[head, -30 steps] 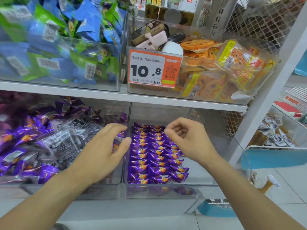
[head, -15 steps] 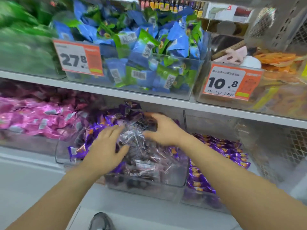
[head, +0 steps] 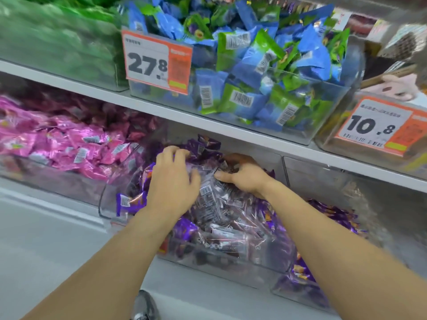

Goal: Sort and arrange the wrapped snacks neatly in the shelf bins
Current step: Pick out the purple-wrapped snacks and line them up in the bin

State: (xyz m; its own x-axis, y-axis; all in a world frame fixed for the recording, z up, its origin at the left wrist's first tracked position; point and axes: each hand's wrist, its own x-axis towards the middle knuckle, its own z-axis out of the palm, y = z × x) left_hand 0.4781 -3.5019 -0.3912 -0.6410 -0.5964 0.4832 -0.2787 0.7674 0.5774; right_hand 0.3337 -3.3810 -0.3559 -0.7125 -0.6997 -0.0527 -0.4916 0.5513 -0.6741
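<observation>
Head view: left hand (head: 172, 181) and right hand (head: 243, 176) grip crinkly clear-wrapped dark snacks (head: 215, 204) heaped in the near transparent plastic bin (head: 231, 265).

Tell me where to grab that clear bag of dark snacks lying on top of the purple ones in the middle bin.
Probably its far end, from above. The clear bag lies slack on the purple snacks in the bin, whose clear front wall blocks a frontal approach. The left hand and right hand already rest on that end, where loose film bunches easily.

Clear-wrapped dark snacks (head: 215, 204) heaped loosely on purple-wrapped snacks (head: 131, 202), inside clear lower-shelf bin (head: 231, 264)
</observation>
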